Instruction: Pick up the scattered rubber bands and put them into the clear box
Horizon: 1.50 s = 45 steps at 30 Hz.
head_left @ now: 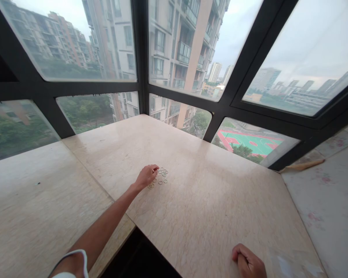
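Several small thin metal rings [160,182] lie in a loose group on the pale stone surface [197,200]. My left hand [146,175] reaches over the left side of this group, fingers bent and pressed together, and partly covers some rings. Whatever its fingertips hold, if anything, is too small to make out. Far from the rings, near the bottom edge of the view, my right hand [248,261] rests on the surface with its fingers curled in and no object showing in it.
Dark-framed windows [143,58] meet in a corner behind the surface. A seam runs across the stone at the left, and a dark gap [139,255] opens at the front edge. Flower-patterned wall covering [330,200] borders the right side. A small dark speck lies far left.
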Each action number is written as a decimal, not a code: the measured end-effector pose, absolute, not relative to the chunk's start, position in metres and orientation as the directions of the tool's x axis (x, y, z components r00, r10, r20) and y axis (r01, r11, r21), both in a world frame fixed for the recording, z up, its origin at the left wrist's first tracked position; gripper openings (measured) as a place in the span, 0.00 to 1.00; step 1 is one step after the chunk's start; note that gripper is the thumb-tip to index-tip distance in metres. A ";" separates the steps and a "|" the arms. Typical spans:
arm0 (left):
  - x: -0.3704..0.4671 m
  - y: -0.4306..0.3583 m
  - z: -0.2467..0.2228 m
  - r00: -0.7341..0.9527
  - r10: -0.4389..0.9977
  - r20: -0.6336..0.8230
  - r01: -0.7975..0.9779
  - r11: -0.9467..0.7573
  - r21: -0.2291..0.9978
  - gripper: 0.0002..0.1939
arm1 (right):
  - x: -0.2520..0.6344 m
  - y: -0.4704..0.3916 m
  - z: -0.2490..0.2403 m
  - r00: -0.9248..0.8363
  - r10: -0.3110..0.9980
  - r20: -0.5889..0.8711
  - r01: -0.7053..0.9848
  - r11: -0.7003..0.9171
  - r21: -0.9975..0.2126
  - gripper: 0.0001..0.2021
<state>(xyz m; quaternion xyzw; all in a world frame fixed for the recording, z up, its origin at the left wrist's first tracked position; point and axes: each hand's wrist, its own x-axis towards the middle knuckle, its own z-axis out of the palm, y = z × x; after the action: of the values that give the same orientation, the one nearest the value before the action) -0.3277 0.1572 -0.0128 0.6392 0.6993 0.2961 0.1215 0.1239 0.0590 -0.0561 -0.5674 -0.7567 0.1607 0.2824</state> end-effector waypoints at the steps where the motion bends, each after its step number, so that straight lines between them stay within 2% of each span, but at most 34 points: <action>1: -0.329 0.157 -0.011 -0.160 0.963 0.216 0.812 0.003 0.584 0.11 | 0.123 0.059 -0.055 -0.192 0.949 0.252 0.772 0.304 -0.559 0.13; 8: -0.344 0.144 -0.005 -0.274 0.944 0.185 0.707 0.067 0.704 0.14 | 0.118 0.058 -0.052 -0.171 0.954 0.247 0.792 0.282 -0.542 0.13; 13: -0.354 0.134 -0.010 -0.284 0.948 0.147 0.680 0.090 0.728 0.15 | 0.120 0.057 -0.055 -0.170 0.955 0.244 0.789 0.280 -0.546 0.13; 19: -0.355 0.132 -0.013 -0.302 0.939 0.168 0.778 0.141 0.612 0.17 | 0.120 0.060 -0.055 -0.167 0.957 0.237 0.791 0.274 -0.547 0.12; 26: -0.330 0.139 -0.023 -0.133 0.977 0.166 0.850 0.027 0.525 0.17 | 0.122 0.060 -0.065 -0.147 0.957 0.251 0.781 0.268 -0.564 0.12; 30: -0.311 0.148 -0.026 0.003 0.989 0.151 0.813 -0.090 0.575 0.17 | 0.122 0.058 -0.062 -0.139 0.960 0.242 0.773 0.258 -0.579 0.12; 33: -0.304 0.150 -0.026 0.032 0.981 0.189 0.776 -0.144 0.614 0.18 | 0.119 0.057 -0.055 -0.138 0.963 0.231 0.773 0.250 -0.583 0.12; 36: -0.305 0.146 -0.025 0.023 0.981 0.193 0.843 -0.123 0.523 0.26 | 0.116 0.058 -0.049 -0.127 0.962 0.244 0.772 0.250 -0.585 0.12; 38: -0.307 0.143 -0.024 0.014 0.988 0.156 0.890 -0.084 0.449 0.36 | 0.115 0.058 -0.047 -0.129 0.960 0.248 0.770 0.255 -0.584 0.12; 40: -0.307 0.143 -0.024 -0.017 0.993 0.116 0.911 -0.033 0.411 0.41 | 0.115 0.059 -0.047 -0.134 0.960 0.245 0.768 0.257 -0.587 0.12; 42: -0.302 0.145 -0.023 -0.051 0.994 0.099 0.921 0.008 0.390 0.36 | 0.115 0.059 -0.048 -0.135 0.963 0.234 0.762 0.252 -0.596 0.12; 45: -0.288 0.153 -0.022 -0.070 0.990 0.119 0.940 0.026 0.339 0.22 | 0.115 0.058 -0.048 -0.127 0.967 0.221 0.750 0.239 -0.617 0.12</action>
<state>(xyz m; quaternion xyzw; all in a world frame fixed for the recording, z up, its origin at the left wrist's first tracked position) -0.2879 0.1529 -0.0217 0.6776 0.7124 0.1665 0.0751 0.1151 0.0577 -0.0483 -0.5894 -0.7283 0.1817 0.2986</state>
